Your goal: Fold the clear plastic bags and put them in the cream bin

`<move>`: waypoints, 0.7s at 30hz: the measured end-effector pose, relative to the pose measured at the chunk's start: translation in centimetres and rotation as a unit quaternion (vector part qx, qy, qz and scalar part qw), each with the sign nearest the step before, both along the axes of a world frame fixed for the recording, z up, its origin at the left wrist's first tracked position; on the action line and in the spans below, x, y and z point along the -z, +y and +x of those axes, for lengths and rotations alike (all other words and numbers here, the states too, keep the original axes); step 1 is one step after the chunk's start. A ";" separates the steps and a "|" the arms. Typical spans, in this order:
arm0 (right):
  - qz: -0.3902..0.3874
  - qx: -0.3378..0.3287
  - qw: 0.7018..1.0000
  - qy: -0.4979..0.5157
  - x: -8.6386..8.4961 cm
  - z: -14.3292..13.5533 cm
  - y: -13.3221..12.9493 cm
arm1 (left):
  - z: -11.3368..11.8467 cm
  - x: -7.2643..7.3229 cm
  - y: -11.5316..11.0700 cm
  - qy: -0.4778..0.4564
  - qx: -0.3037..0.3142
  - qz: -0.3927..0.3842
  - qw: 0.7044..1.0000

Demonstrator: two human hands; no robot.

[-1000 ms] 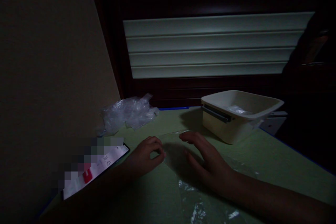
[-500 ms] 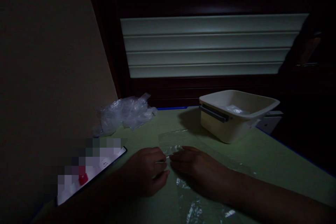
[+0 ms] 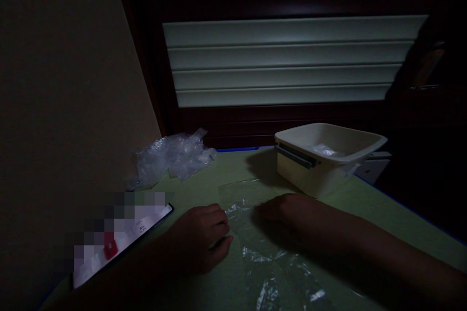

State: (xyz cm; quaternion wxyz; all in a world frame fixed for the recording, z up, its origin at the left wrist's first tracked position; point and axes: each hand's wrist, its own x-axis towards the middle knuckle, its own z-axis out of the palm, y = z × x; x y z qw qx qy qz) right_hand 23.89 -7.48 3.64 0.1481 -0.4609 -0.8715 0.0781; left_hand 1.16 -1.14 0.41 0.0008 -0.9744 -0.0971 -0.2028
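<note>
A clear plastic bag (image 3: 270, 257) lies flat on the green tabletop (image 3: 219, 277), its surface wrinkled and shiny. At its left edge rests my left hand (image 3: 204, 235), fingers loosely bent and the thumb apart from them. Nothing shows between that thumb and the fingers. My right hand (image 3: 288, 211) is low over the upper right part of the bag, palm down, its fingers pointing left. Those fingertips are dark and slightly blurred; I see nothing held in them. Whether they press on the plastic is hard to make out.
A cream plastic bin (image 3: 306, 175) with a grey handle stands at the back right, clear plastic inside. Crumpled clear bags (image 3: 171, 155) are heaped at the back left. A lit phone (image 3: 124, 240) lies left. Behind stands a dark wooden panel with pale slats (image 3: 284, 58).
My right hand has moved right and slightly away from me across the bag, leaving the left hand's fingertips. The left hand has barely moved. The view has shifted slightly.
</note>
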 end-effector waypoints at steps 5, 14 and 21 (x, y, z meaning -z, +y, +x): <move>-0.096 -0.103 0.990 0.028 -1.6 -1.0 -0.9 | 0.1 0.2 0.1 -0.019 0.002 0.013 1.000; -0.167 -0.163 0.972 0.032 -0.2 -3.1 -2.8 | -0.1 0.2 0.0 -0.024 -0.004 0.009 1.000; -0.203 -0.130 0.963 0.124 -0.4 -3.0 -2.4 | -0.3 -0.4 -0.2 -0.004 0.019 -0.027 0.999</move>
